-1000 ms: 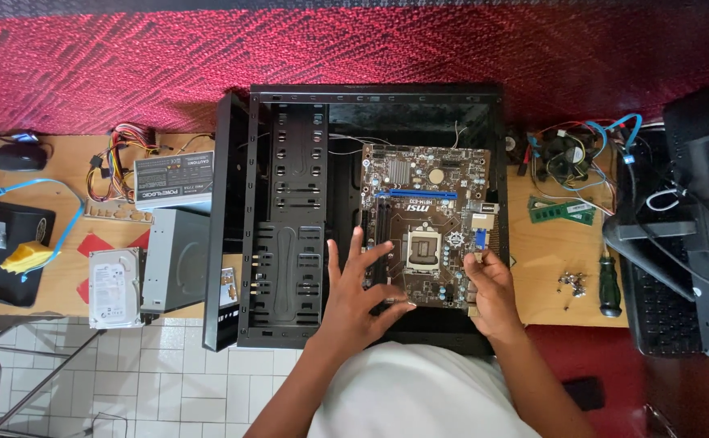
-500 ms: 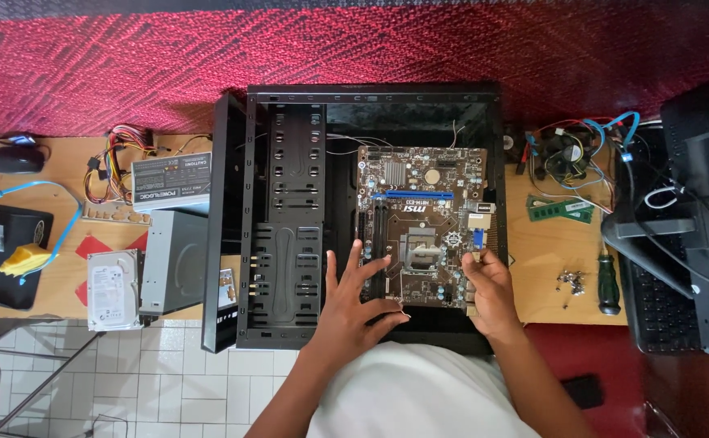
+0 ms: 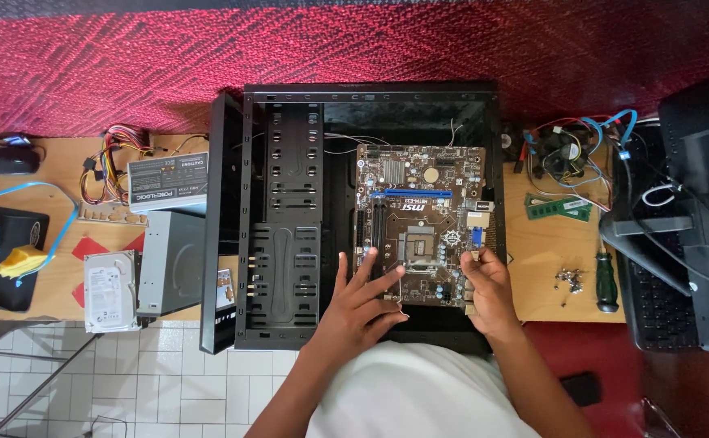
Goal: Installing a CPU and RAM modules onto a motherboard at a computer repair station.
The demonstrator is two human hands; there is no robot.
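Lying at the far left, a hard drive (image 3: 112, 290) sits near the black case (image 3: 289, 227). Left hand (image 3: 360, 302), fingers spread apart, presses the motherboard (image 3: 419, 223) inside the case; right hand (image 3: 488, 285) pinches its near-right edge. Screwdriver (image 3: 606, 281) lies right.

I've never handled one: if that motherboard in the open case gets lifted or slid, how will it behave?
The motherboard is a thin flat board, so probably stiff and light. Its exposed parts look fragile. Both hands, left and right, rest on its near edge; lying flat in the case, it shouldn't tip.
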